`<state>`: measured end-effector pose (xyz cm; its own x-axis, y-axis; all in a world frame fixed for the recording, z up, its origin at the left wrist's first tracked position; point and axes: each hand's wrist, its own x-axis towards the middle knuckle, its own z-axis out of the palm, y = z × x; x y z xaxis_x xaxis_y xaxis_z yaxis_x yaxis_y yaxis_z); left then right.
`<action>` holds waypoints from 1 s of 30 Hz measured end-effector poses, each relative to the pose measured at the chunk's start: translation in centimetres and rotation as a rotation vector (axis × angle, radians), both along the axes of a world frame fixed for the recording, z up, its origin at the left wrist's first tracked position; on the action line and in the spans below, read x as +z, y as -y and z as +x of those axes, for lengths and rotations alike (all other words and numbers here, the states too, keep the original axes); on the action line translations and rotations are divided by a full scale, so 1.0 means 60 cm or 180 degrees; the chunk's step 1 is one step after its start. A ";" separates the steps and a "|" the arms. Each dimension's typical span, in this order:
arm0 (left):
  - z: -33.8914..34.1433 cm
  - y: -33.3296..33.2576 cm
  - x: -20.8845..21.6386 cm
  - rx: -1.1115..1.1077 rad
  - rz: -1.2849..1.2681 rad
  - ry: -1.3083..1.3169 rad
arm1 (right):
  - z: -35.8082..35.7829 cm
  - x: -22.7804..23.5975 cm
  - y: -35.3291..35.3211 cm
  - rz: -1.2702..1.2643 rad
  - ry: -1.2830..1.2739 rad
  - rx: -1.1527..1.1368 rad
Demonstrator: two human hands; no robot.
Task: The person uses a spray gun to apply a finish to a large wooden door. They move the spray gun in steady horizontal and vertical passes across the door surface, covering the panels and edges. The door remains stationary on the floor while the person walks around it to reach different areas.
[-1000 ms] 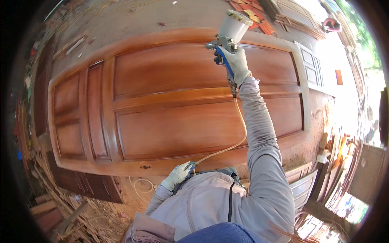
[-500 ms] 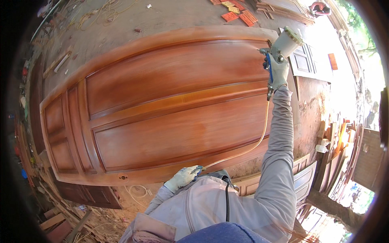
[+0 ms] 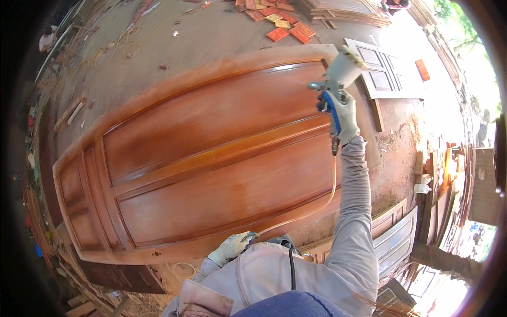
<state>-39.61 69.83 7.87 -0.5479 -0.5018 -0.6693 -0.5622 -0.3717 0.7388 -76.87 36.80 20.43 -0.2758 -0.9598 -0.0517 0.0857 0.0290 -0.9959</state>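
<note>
In my gloved right hand point(image 3: 346, 117) is a spray gun point(image 3: 331, 98) with a pale cup point(image 3: 344, 67) on top. The gun is held above the far right part of a large reddish-brown panelled wooden door point(image 3: 222, 142), which lies flat before me. From the gun's handle a thin hose point(image 3: 334, 185) curves down over the door to my gloved left hand point(image 3: 235, 247). That hand is closed around the hose close to my body, at the door's near edge. The door's panels look glossy, with darker and lighter patches.
Red and yellow carved pieces point(image 3: 288, 29) lie on the floor beyond the door. A grey panelled door point(image 3: 377, 68) is at the far right. More panels point(image 3: 393, 238) lean at the near right, beside stacked timber point(image 3: 443, 174). A dark panel point(image 3: 121, 276) lies at the near left.
The spray gun and my right hand have moved left and slightly nearer over the door. The whole view has shifted a little. My left hand still grips the hose.
</note>
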 end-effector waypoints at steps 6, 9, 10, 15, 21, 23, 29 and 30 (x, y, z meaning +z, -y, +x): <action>-0.002 0.010 0.016 -0.0251 -0.0580 0.0031 | -0.056 -0.021 0.033 0.0027 -0.0429 -0.0454; -0.007 0.014 0.022 -0.0186 -0.0366 0.0102 | -0.080 0.000 0.041 0.0334 -0.1015 -0.0941; -0.010 0.020 0.027 -0.0178 -0.0332 0.0057 | -0.104 -0.008 0.041 0.0296 -0.1178 -0.1105; -0.009 0.011 -0.014 0.0025 0.0056 -0.0174 | -0.160 -0.033 0.044 -0.0081 -0.1470 -0.1411; -0.019 0.042 0.032 -0.0032 0.0150 -0.0266 | -0.135 -0.015 0.028 0.0066 -0.0693 -0.0925; -0.017 0.047 0.040 -0.0116 0.0048 -0.0277 | -0.141 -0.019 0.035 0.0229 -0.0914 -0.1152; -0.010 0.045 0.044 0.0007 0.0313 -0.0165 | -0.140 -0.019 0.035 -0.0161 -0.1253 -0.1711; -0.011 0.048 0.051 -0.0038 0.0342 -0.0141 | -0.141 -0.018 0.033 -0.0098 -0.1166 -0.1682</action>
